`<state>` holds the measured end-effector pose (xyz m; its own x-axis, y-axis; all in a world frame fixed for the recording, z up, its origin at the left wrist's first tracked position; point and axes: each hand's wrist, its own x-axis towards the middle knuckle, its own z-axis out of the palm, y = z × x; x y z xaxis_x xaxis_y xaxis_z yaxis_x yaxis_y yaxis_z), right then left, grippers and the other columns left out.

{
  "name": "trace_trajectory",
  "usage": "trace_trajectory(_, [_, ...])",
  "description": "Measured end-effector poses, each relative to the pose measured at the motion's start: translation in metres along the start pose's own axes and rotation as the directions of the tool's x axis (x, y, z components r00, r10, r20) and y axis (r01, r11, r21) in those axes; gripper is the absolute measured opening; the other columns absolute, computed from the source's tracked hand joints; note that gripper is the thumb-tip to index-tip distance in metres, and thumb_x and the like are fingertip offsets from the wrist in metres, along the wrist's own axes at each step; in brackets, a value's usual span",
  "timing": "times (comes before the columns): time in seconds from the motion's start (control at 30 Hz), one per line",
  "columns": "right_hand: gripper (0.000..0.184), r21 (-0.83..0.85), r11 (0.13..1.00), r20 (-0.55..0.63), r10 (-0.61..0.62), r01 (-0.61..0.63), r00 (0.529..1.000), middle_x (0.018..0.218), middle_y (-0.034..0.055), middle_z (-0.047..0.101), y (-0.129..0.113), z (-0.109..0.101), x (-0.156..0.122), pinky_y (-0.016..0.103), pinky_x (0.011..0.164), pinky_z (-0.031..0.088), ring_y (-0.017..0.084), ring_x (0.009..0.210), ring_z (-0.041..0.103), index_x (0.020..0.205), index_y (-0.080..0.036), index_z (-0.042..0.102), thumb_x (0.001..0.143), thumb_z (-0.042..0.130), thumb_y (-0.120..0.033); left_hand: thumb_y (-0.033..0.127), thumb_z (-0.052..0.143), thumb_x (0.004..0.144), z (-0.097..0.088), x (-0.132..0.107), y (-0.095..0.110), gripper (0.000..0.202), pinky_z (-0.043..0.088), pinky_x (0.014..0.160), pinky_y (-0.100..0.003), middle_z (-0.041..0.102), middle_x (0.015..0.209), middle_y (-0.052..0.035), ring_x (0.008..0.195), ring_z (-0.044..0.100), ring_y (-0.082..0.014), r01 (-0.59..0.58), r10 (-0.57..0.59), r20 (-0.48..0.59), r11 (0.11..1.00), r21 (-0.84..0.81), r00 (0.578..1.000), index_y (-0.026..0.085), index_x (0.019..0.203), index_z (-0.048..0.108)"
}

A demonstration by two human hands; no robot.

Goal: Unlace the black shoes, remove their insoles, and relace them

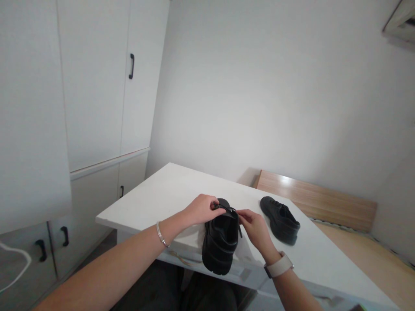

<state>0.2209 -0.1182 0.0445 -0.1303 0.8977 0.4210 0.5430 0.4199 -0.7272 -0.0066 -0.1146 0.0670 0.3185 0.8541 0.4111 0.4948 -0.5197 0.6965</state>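
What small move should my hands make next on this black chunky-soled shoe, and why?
Perhaps draw the thin black shoelace gently outward: your bare left hand and bare right hand seem to pinch it from opposite sides of the black chunky-soled shoe, and one end hangs at its right. I can't tell whether it's knotted.

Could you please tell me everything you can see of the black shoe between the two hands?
The shoe is plain black, looking like smooth leather, with a thick, chunky sole and an open, dark collar. Its heel faces the wearer of the camera and its toe points away. It sits at the near edge of the white table; whether its heel overhangs is hard to tell. The left hand and right hand pinch its dark laces, with one end dangling on the right.
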Motion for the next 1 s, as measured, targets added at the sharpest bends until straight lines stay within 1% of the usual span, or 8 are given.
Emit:
trace_trajectory(0.1, [0.038,-0.011,1.000,0.053,0.005,-0.005,0.999,0.080,0.0095,0.074,-0.012,-0.003,-0.002,0.035,0.070,0.054,0.025,0.074,0.069,0.092,-0.015,0.074,0.087,0.054,-0.047,0.024,0.058,0.077,-0.002,0.003,-0.004,0.029,0.045,0.064,-0.027,0.073,0.076,-0.0066,0.068,0.063,-0.0197,0.013,-0.012,0.022,1.000,-0.017,1.000,0.014,0.098,0.075])
trace_trajectory(0.23, [0.041,-0.127,0.992,0.107,-0.008,0.021,0.994,0.083,0.0079,0.073,-0.037,-0.009,-0.006,0.031,0.070,0.052,0.023,0.075,0.068,0.106,-0.015,0.070,0.091,0.049,-0.047,0.017,0.050,0.076,-0.009,0.007,-0.015,0.036,0.043,0.058,-0.025,0.068,0.066,-0.0029,0.058,0.059,-0.0162,0.043,-0.036,0.091,0.996,-0.072,0.995,0.014,0.104,0.073])
trace_trajectory(0.33, [0.033,-0.387,0.918,0.172,-0.022,0.088,0.985,0.080,0.0061,0.073,-0.054,-0.011,-0.005,0.027,0.067,0.050,0.020,0.071,0.067,0.112,-0.014,0.067,0.092,0.044,-0.028,0.013,0.047,0.073,-0.012,0.010,-0.020,0.043,0.040,0.051,-0.023,0.064,0.059,-0.0012,0.050,0.054,-0.0141,0.086,-0.065,0.170,0.990,-0.113,0.983,0.012,0.109,0.070])
trace_trajectory(0.4, [0.036,-0.522,0.844,0.205,-0.015,0.122,0.979,0.082,0.0067,0.073,-0.059,-0.010,-0.001,0.027,0.071,0.049,0.019,0.075,0.067,0.109,-0.014,0.070,0.087,0.042,-0.013,0.011,0.046,0.072,-0.012,0.012,-0.021,0.046,0.041,0.051,-0.023,0.065,0.061,-0.0026,0.052,0.056,-0.0142,0.109,-0.081,0.210,0.986,-0.125,0.974,0.010,0.111,0.069])
trace_trajectory(0.5, [0.038,-0.591,0.795,0.228,0.002,0.137,0.974,0.092,0.0118,0.074,-0.061,-0.007,0.005,0.029,0.081,0.046,0.022,0.087,0.067,0.100,-0.013,0.075,0.081,0.043,-0.006,0.009,0.044,0.069,-0.011,0.015,-0.019,0.047,0.046,0.058,-0.023,0.071,0.074,-0.0063,0.064,0.063,-0.0158,0.119,-0.090,0.247,0.987,-0.106,0.965,0.009,0.107,0.072])
trace_trajectory(0.6, [0.035,-0.637,0.755,0.255,0.017,0.155,0.967,0.095,0.0157,0.073,-0.059,-0.004,0.012,0.031,0.084,0.045,0.025,0.090,0.067,0.094,-0.012,0.077,0.080,0.045,-0.005,0.010,0.045,0.068,-0.008,0.021,-0.014,0.043,0.047,0.060,-0.024,0.073,0.076,-0.0063,0.066,0.064,-0.0168,0.109,-0.099,0.263,0.994,-0.023,0.960,0.011,0.097,0.076])
trace_trajectory(0.77, [0.030,-0.669,0.724,0.276,0.031,0.169,0.961,0.088,0.0148,0.072,-0.058,-0.001,0.021,0.030,0.079,0.044,0.024,0.087,0.066,0.084,-0.013,0.076,0.077,0.049,-0.001,0.013,0.054,0.066,-0.001,0.030,0.000,0.029,0.043,0.060,-0.025,0.074,0.071,-0.0050,0.064,0.063,-0.0173,0.051,-0.095,0.241,0.982,0.183,0.966,0.015,0.082,0.078])
trace_trajectory(1.0, [0.020,-0.594,0.792,0.186,-0.034,0.140,0.982,0.085,0.0141,0.067,-0.048,0.005,0.021,0.033,0.071,0.044,0.025,0.080,0.063,0.077,-0.013,0.069,0.080,0.052,-0.003,0.006,0.060,0.065,0.009,0.028,0.016,0.013,0.046,0.065,-0.031,0.068,0.068,-0.0091,0.070,0.065,-0.0240,-0.003,-0.059,0.148,0.922,0.388,0.987,0.015,0.064,0.069])
